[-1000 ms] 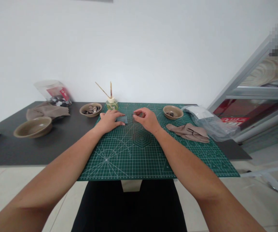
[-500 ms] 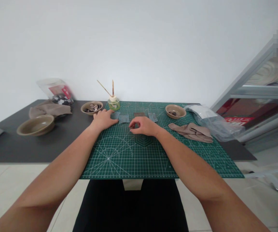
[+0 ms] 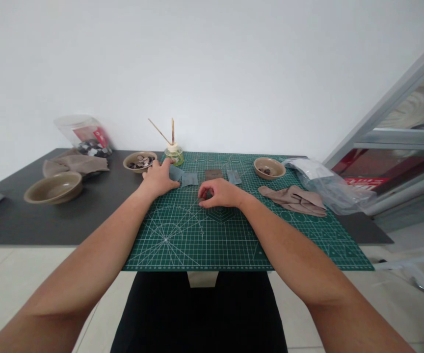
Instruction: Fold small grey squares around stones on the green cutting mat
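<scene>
On a green cutting mat (image 3: 197, 245), my left hand (image 3: 157, 179) rests with its fingers spread. Its fingertips lie at a blue-grey sachet-like square (image 3: 175, 172), part of which the hand hides. A second blue-grey square (image 3: 190, 179) lies just right of that one. My right hand (image 3: 221, 193) is low over the middle of the mat, thumb and fingers curled into a pinch; whatever is between the tips is too small to make out. Behind it lie a brown square (image 3: 213, 174) and another blue-grey square (image 3: 233, 177).
Beyond my left hand stand a bowl of dark and pale pieces (image 3: 138, 169) and a reed diffuser (image 3: 174, 154). At right are a small bowl (image 3: 269, 174), a brown cloth (image 3: 295, 200) and a plastic bag (image 3: 330, 184). Further left sit a larger bowl (image 3: 52, 191), another cloth (image 3: 74, 164) and a clear jar (image 3: 89, 137).
Both hands stay almost in place. The fingertips of my right hand are slightly lower, closer to the mat. The view has shifted a little.
</scene>
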`<state>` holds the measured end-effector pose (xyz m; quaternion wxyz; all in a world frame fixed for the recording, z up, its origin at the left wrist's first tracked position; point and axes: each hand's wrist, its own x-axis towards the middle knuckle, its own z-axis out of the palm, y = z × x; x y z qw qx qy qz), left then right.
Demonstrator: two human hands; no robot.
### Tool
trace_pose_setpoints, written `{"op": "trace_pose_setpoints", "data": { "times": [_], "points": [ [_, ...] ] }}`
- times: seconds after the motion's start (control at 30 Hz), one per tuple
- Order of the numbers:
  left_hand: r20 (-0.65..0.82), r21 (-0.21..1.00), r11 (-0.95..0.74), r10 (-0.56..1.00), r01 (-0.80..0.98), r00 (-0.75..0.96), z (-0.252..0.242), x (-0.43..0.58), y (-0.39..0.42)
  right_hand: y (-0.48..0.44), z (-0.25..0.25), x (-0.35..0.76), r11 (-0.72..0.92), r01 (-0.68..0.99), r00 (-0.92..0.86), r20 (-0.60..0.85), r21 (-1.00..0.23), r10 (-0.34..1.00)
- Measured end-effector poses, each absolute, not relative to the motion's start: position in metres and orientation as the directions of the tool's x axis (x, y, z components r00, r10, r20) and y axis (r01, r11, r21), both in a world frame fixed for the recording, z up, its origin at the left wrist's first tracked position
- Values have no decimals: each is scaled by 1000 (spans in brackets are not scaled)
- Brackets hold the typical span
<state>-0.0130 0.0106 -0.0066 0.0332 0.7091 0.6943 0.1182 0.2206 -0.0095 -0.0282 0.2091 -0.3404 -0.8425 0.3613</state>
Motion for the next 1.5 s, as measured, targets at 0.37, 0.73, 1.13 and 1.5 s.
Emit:
{"op": "trace_pose_setpoints", "data": {
  "times": [0.37, 0.73, 1.13, 1.5],
  "points": [
    [275, 448, -261, 950, 855, 146, -18, -29, 29, -10, -26, 221, 523, 411, -675, 137, -746, 725],
    [519, 679, -538, 833, 500, 192, -14, -14, 16, -9, -29, 219, 406, 347, -658, 89, -845, 748],
    [516, 622, -567, 815, 540, 263, -11, -10, 11, -12, -27, 217, 518, 442, -673, 111, -732, 731],
    [514, 622, -641, 767, 449, 383, -12, -9, 12, -8, -28, 214, 338, 297, -485, 164, -893, 859]
  ]
}}
